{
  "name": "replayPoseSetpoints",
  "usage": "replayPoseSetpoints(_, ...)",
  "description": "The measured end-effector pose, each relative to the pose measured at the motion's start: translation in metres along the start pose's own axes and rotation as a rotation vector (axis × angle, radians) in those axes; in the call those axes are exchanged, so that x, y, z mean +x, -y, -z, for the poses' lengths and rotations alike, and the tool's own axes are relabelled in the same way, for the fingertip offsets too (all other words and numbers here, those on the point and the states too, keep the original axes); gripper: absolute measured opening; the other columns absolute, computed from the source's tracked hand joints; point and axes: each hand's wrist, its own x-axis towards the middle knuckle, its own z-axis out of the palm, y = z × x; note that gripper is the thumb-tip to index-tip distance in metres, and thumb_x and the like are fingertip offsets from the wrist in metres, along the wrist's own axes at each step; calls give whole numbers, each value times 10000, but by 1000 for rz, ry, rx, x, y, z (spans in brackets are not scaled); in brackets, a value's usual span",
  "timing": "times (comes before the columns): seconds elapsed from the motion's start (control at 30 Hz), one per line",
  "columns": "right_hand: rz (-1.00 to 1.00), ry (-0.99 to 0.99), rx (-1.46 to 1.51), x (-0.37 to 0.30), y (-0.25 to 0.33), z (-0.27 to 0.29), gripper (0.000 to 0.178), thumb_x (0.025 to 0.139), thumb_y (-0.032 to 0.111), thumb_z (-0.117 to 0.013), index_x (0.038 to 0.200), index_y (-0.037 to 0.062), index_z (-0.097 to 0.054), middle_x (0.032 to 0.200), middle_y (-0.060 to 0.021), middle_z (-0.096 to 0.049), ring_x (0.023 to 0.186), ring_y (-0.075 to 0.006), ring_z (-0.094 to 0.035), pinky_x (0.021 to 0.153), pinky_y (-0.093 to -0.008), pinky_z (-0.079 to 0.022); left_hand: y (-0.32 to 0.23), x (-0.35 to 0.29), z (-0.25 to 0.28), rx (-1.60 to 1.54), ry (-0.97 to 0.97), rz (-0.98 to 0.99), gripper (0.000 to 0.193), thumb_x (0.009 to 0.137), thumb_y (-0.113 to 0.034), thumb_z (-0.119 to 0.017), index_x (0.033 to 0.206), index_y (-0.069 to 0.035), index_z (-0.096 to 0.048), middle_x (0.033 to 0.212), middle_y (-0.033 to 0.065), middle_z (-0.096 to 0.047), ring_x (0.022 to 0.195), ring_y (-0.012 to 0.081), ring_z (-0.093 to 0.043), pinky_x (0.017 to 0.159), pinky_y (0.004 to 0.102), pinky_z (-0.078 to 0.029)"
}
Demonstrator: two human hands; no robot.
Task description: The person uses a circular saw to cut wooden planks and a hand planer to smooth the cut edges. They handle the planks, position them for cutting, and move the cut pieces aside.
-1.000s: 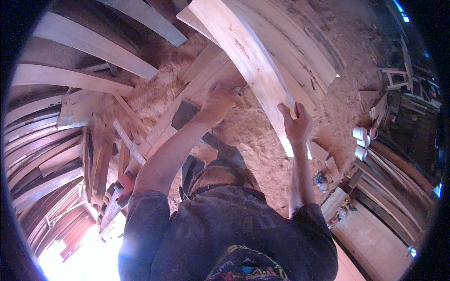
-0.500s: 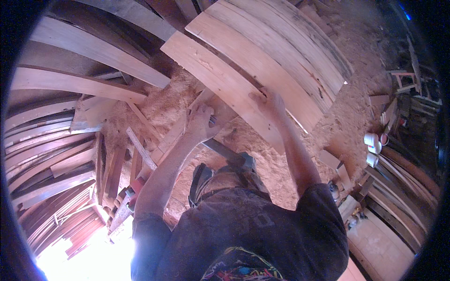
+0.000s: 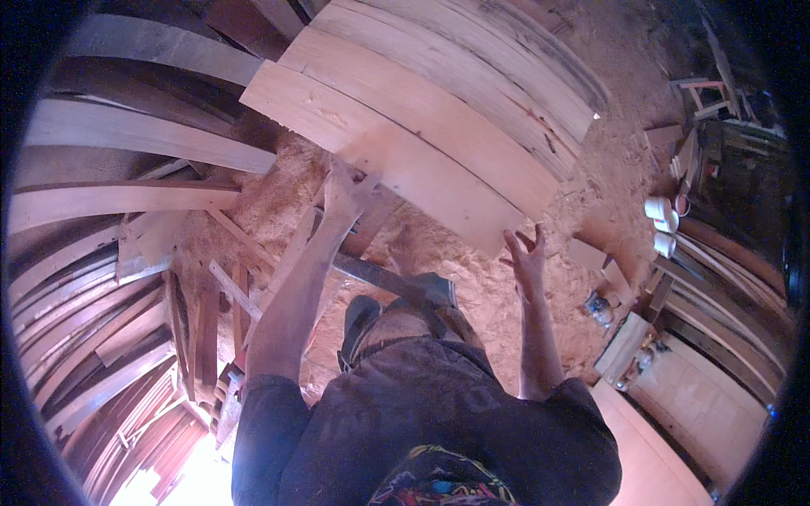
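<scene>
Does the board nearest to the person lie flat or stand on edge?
Flat: this board's broad face is up, alongside the neighbouring board.

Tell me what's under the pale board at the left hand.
Sawdust shows past the near edge of the pale board, where the left hand is; whatever lies directly beneath is covered.

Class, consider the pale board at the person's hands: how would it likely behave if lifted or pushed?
The pale board would probably stay stiff, since it looks like solid wood; its curve may be lens distortion. Lying flat, it seems unlikely to roll or tip when pushed. Pushed away, it would likely press against the neighbouring board lying right alongside.
</scene>
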Motion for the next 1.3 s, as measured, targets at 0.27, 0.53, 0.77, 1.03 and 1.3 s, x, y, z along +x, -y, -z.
replayPoseSetpoints(0.27, 329, -5, 201, 41, -15, -11, 1094, 900, 32, -842, 1718, 113, -122, 1448, -211, -602, 1138, -251, -697, 719, -315, -607, -7, 4, -18, 13, -97, -142, 743, 877, -187, -861, 1368, 111, -390, 855, 127, -748, 713, 196, -744, 592, 337, -622)
replayPoseSetpoints(0.53, 165, 2, 228, 48, -1, -16, 1140, 875, 32, -847, 1729, 153, -101, 1410, -226, -583, 1023, -265, -721, 686, -345, -628, 0, 31, -21, -84, -33, -68, 786, 871, -277, -888, 1389, 53, -399, 928, 123, -743, 736, 177, -724, 645, 378, -627)
replayPoseSetpoints(0.77, 303, -56, 234, 98, -19, -21, 1170, 853, 135, -909, 1725, 163, -130, 1294, -223, -635, 954, -249, -712, 638, -323, -611, 27, 78, -44, -162, 76, -155, 560, 912, -201, -844, 1318, 23, -529, 968, 127, -735, 824, 190, -716, 682, 354, -608)
replayPoseSetpoints(1.03, 400, -153, 77, 99, -39, -29, 1090, 920, 248, -870, 1716, 134, -133, 1299, -205, -648, 976, -244, -723, 673, -352, -638, 18, 70, -52, -390, -14, -384, 517, 955, -146, -802, 1384, 15, -563, 1147, 100, -752, 956, 212, -718, 789, 314, -600)
replayPoseSetpoints(1.3, 51, -76, -312, 23, -204, 22, 472, 974, 510, -743, 1059, 49, -798, 861, -117, -787, 782, -213, -760, 707, -385, -596, 39, 46, 0, -414, -134, -470, 383, 1004, -212, -765, 1291, 11, -648, 839, 24, -700, 796, 78, -641, 687, 262, -524)
